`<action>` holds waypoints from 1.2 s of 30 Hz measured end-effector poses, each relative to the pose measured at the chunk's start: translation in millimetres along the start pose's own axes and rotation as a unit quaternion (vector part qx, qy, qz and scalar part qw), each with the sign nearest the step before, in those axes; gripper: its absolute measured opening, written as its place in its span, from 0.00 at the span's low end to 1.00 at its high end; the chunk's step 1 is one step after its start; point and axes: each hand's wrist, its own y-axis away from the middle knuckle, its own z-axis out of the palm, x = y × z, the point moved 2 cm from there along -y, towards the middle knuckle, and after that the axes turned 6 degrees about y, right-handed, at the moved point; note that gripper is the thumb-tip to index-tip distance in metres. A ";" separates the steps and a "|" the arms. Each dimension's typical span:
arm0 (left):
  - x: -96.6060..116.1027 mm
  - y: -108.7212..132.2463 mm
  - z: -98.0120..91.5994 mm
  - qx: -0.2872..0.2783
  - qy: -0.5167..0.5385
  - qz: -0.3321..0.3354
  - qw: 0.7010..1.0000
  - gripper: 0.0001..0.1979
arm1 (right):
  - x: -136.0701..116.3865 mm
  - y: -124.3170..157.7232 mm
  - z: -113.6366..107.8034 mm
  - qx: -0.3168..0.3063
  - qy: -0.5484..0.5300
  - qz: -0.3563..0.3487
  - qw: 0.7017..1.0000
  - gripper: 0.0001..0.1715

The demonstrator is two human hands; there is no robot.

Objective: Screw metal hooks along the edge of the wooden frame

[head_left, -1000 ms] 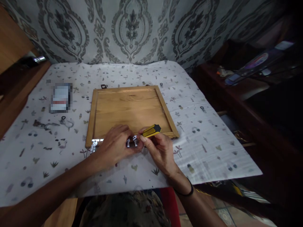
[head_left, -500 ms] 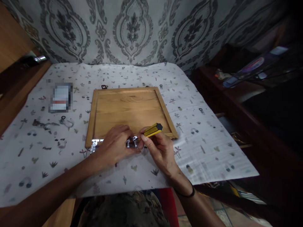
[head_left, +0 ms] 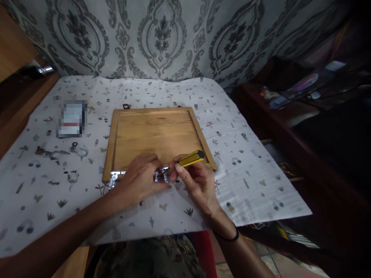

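A framed wooden panel (head_left: 150, 135) lies flat on the table. Along its near edge runs a shiny metal fitting (head_left: 113, 180), a strip with upright bracket-like pieces, partly covered by my left hand (head_left: 140, 175). The fingers and thumb of that hand close round the fitting by the panel's edge. My right hand (head_left: 198, 181) grips a yellow and black screwdriver (head_left: 191, 158) between thumb and fingers. Its handle points up and to the right, with the other end towards the fitting. The fingertips hide the exact contact of the screwdriver's tip.
A patterned white cloth (head_left: 246, 193) covers the table. To the left are a pixelated flat object (head_left: 72, 119) and small metal pieces (head_left: 52, 153). A dark metal loop (head_left: 126, 106) lies behind the panel. Dark furniture with a packaged item (head_left: 307, 83) stands at right.
The screwdriver's handle has tilted lower and shifted slightly right in my right hand. My left hand stays at the fitting. The whole view has shifted slightly.
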 end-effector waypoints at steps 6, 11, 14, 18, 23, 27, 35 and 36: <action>-1.3 -0.2 1.6 0.011 -0.016 0.002 1.000 0.18 | -17.3 -3.1 -18.3 0.060 0.116 -0.047 0.990 0.08; -1.6 -0.4 2.0 -0.003 -0.026 0.012 1.000 0.18 | -30.1 -15.8 -26.6 -0.091 0.303 -0.154 0.936 0.04; -1.1 -1.4 0.8 -0.012 -0.040 0.003 0.999 0.18 | -26.4 -21.2 -25.0 -0.170 0.287 -0.149 0.931 0.11; 0.3 -2.8 -0.9 -0.016 -0.047 0.001 0.999 0.19 | -18.0 -22.5 -25.0 -0.165 0.286 -0.147 0.933 0.11; 0.6 -2.8 -1.1 -0.015 -0.048 0.005 0.999 0.18 | -9.3 -22.0 -24.5 -0.204 0.273 -0.167 0.925 0.13; 1.0 -2.9 -1.5 -0.021 -0.044 0.003 0.999 0.20 | -2.5 -32.5 -18.9 -0.281 0.250 -0.167 0.911 0.15; 4.2 -4.9 -4.1 -0.038 -0.043 -0.028 0.998 0.20 | -4.0 -63.0 -11.5 -0.404 0.167 -0.167 0.883 0.10; 4.1 -4.7 -3.8 -0.041 -0.042 -0.032 0.998 0.20 | -4.5 -65.2 -10.5 -0.423 0.167 -0.165 0.875 0.11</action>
